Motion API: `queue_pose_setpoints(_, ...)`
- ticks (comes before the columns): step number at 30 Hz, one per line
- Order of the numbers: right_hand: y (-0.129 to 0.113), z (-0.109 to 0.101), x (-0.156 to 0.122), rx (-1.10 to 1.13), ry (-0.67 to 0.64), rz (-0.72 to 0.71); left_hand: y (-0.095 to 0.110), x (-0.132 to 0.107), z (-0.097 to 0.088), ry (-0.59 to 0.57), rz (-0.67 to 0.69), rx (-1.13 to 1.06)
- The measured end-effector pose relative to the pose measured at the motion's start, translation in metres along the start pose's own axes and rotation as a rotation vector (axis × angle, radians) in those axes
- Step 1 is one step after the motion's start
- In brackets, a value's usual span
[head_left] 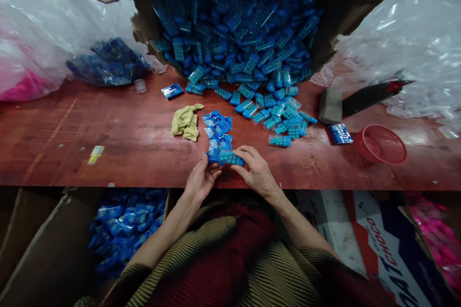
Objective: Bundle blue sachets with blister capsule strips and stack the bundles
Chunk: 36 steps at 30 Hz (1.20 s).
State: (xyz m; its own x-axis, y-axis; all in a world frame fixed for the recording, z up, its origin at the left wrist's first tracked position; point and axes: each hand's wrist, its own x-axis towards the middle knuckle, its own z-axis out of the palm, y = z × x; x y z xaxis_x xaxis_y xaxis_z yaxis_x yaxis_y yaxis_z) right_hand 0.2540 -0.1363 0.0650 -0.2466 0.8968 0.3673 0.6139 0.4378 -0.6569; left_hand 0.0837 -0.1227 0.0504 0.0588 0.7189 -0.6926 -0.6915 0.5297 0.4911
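Observation:
My left hand (201, 177) and my right hand (254, 168) meet at the near edge of a red-brown table (108, 139). Both pinch a small clear capsule of blue beads (230, 157), which sits at the mouth of a blue plastic packet (213, 155) held by the left fingers. Just beyond lies a short row of filled blue packets (218, 129). Further back, loose bead capsules (273, 110) spill from a big cardboard box (237, 24) lying on its side.
A yellow rag (186, 122) lies left of the packets. A red mesh basket (383, 145), a grey block (330, 105) and rubber bands (314, 163) sit right. Clear plastic bags fill both back corners. A box of blue packets (122, 230) stands below left.

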Motion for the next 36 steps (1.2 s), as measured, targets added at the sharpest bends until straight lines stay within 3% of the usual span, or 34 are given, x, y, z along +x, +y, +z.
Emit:
queue_pose_setpoints(7,0.003,-0.001,0.002,0.082,0.0,-0.007,0.004,0.003,-0.007,-0.125,0.162,0.119)
queue_pose_setpoints(11,-0.004,0.006,0.004,0.242,0.024,0.121,0.001,0.004,-0.001,-0.106,0.261,0.156)
queue_pose_setpoints(15,-0.007,0.031,-0.002,0.207,0.124,0.141,-0.005,0.002,0.007,-0.107,0.149,0.077)
queue_pose_setpoints(18,-0.005,0.05,-0.011,0.136,0.091,0.069,-0.006,0.0,0.009,-0.086,0.063,-0.021)
queue_pose_setpoints(22,-0.009,0.054,-0.017,0.161,0.094,0.027,-0.001,0.0,0.007,-0.073,0.009,-0.009)
queue_pose_setpoints(25,-0.015,0.047,-0.017,0.322,0.103,0.046,0.006,0.0,0.004,-0.116,-0.05,0.032)
queue_pose_setpoints(31,-0.017,0.04,-0.009,0.891,0.044,0.423,0.016,-0.001,0.0,-0.25,-0.046,0.091)
queue_pose_setpoints(36,-0.018,0.036,-0.005,1.198,-0.056,0.556,0.023,-0.005,-0.002,-0.354,-0.079,0.134)
